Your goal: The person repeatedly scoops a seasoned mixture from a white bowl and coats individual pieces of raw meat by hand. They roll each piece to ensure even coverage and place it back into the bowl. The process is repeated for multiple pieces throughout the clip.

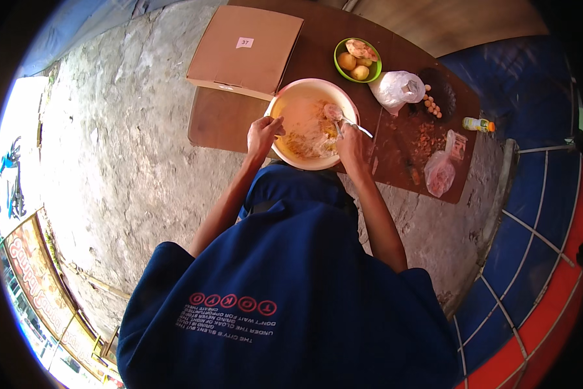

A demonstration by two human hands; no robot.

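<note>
A large pale plastic bowl [305, 164] stands at the table edge in front of me, holding white flour [298, 109] and a yellowish-orange mixture [296, 143]. My left hand [264, 136] grips the bowl's left rim. At the right rim, my right hand [352, 146] is closed on a metal utensil handle that reaches into the mixture. A metal spoon [334, 112] coated in flour leans over the same rim, its handle pointing out to the right; whether my fingers also touch it cannot be told.
On the brown table [218, 121] are a cardboard box [245, 48], a green bowl [337, 65] of round yellowish produce, a white plastic bag [397, 91], small round pale items [432, 105], orange scraps [427, 138], a pinkish plastic bag [440, 174] and a bottle with an orange cap [478, 125].
</note>
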